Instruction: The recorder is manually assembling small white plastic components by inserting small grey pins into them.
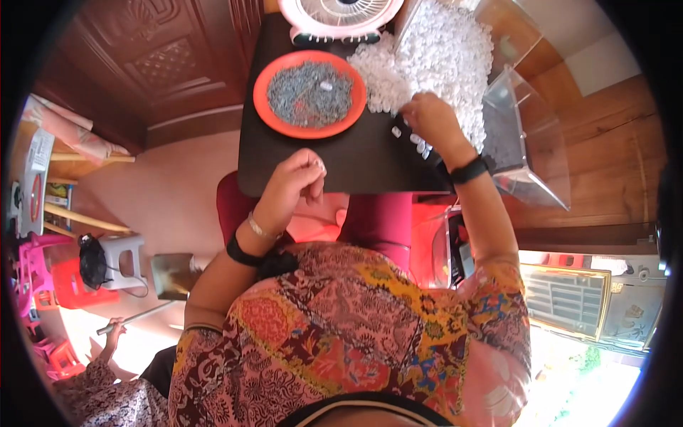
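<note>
My left hand [302, 174] is held over the near edge of the dark table [348, 162], its fingers curled. A speck of white shows at the fingertips, too small to name. My right hand [432, 122] is at the near edge of a large heap of small white plastic pieces [452, 53], fingers bent down and together; what they hold is hidden. Several loose white pieces [420, 146] lie beside it. To its left, an orange plate [261, 99] holds many thin grey metal pins or nails [306, 92], with a white piece on top.
A pink-and-white fan [341, 13] stands at the table's far edge. Clear plastic panels [526, 135] rise at the right. Stools [124, 260] are on the left floor. Another person's hand [117, 327] grips a stick with a dustpan [173, 276] near it at lower left.
</note>
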`<state>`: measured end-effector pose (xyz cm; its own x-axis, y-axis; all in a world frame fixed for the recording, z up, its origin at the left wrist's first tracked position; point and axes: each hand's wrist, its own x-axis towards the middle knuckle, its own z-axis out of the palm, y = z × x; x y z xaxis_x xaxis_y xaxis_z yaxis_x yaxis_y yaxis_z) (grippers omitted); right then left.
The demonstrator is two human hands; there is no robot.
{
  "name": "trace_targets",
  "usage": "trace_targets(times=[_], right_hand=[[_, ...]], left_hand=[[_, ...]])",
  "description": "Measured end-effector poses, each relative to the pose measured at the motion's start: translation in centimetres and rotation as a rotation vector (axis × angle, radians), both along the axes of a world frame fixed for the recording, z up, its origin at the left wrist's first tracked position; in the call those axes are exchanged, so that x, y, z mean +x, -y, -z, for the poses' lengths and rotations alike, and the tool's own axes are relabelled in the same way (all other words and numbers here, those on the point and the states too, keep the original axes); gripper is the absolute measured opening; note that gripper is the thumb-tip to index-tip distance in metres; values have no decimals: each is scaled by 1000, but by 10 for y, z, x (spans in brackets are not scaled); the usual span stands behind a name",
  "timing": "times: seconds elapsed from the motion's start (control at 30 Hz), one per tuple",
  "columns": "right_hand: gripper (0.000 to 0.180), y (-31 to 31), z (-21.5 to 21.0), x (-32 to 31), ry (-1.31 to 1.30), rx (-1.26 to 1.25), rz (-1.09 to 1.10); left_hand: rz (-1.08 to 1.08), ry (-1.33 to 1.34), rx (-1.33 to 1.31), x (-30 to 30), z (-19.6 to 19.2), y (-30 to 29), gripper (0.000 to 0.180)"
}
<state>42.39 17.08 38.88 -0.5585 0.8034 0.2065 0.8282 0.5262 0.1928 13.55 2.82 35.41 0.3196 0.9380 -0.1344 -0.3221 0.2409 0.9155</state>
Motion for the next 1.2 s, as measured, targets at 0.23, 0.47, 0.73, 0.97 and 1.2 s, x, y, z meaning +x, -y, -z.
trace_targets(times=[0.23,0.47,0.73,0.97,1.2], right_hand=[[10,6,19,-6,-29,32,-109],[10,-2,19,-12,125,70,-221],[11,-17,10,-10,102,-58,-122],[18,-14,1,-3,-232,-98,33],[15,30,-21,-28,-718,-348,59]], left_hand=[[7,1,-10,4,19,9,18],[2,20,-37,7,22,7,18],[-7,23,-4,15,23,-4,16],[-6,55,-28,12,24,-7,17],[-105,-10,-21,7,12,1,17]])
